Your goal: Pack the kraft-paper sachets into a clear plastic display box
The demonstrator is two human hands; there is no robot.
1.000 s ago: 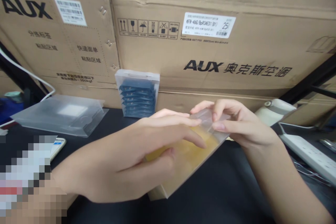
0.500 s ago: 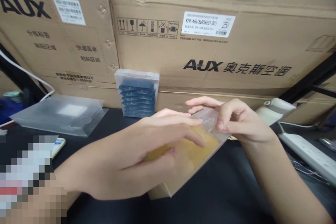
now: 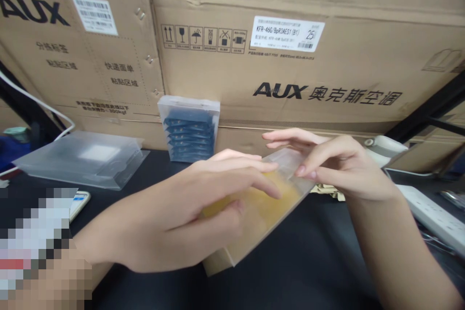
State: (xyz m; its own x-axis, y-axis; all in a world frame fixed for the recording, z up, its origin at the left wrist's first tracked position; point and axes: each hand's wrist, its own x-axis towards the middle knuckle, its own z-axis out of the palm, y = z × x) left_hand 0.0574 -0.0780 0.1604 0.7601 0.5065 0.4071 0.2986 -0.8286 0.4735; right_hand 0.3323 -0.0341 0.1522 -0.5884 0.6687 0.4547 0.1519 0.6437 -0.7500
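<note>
My left hand [image 3: 174, 213] grips a clear plastic box [image 3: 254, 223] with yellow contents, thumb underneath and fingers across its top, holding it tilted above the black table [image 3: 308, 261]. My right hand [image 3: 330, 164] rests at the box's far end, its fingertips pressing on the translucent end flap [image 3: 286, 162]; the index finger stretches out past the flap. What lies under that hand is hidden.
Large AUX cardboard cartons [image 3: 290, 58] wall off the back. A clear box of blue packets [image 3: 189, 128] stands against them. An empty flattened clear box [image 3: 83, 157] and a phone [image 3: 80, 202] lie at left. A white power strip [image 3: 432, 213] and a white device [image 3: 385, 147] sit at right.
My right hand's fingers have loosened from a pinch on the flap and now lie flatter over it, lifted slightly. The left hand and the box have barely moved.
</note>
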